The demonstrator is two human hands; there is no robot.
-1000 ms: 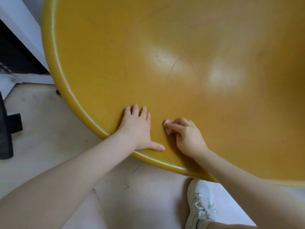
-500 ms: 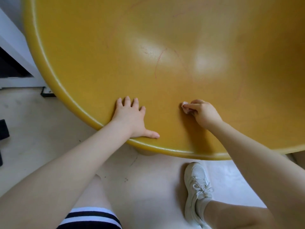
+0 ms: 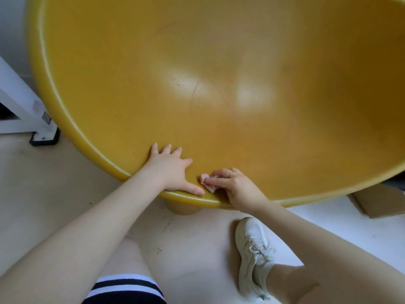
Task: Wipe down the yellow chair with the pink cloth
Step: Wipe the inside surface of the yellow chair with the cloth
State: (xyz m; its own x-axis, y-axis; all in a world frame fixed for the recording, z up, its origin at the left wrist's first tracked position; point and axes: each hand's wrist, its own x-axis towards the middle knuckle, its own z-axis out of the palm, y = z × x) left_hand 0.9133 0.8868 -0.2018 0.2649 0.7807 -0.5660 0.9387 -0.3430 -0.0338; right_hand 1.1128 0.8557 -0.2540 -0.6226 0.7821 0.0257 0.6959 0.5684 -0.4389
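Where the rounded front rim of the yellow chair (image 3: 219, 119) curves nearest the camera, both hands work close together on the inner slope just above that edge. The left hand (image 3: 173, 172) lies flat and spread, fingers splayed up the slope and thumb stretched along the rim, grasping nothing. The right hand (image 3: 236, 187) is bunched around the pink cloth (image 3: 207, 183), fingertips pressing the small crumpled wad onto the shell; a ring shows on one finger. The cloth sits just beside the left thumb tip, nearly touching it, and a little above the rim.

Beyond the hands the bowl-shaped seat opens wide and bare, rising to the far rim at the left and top. Its glossy surface carries two pale reflections near the centre and thin reddish curved marks between and around them. Under the front rim a stub of the chair's yellow base meets the pale floor (image 3: 54, 183). A white shoe (image 3: 254, 255) stands on the floor below the right forearm. A white frame with a black foot (image 3: 24, 110) stands at the left, just beside the chair's rim, and a cardboard box (image 3: 381, 200) lies at the right under the rim.
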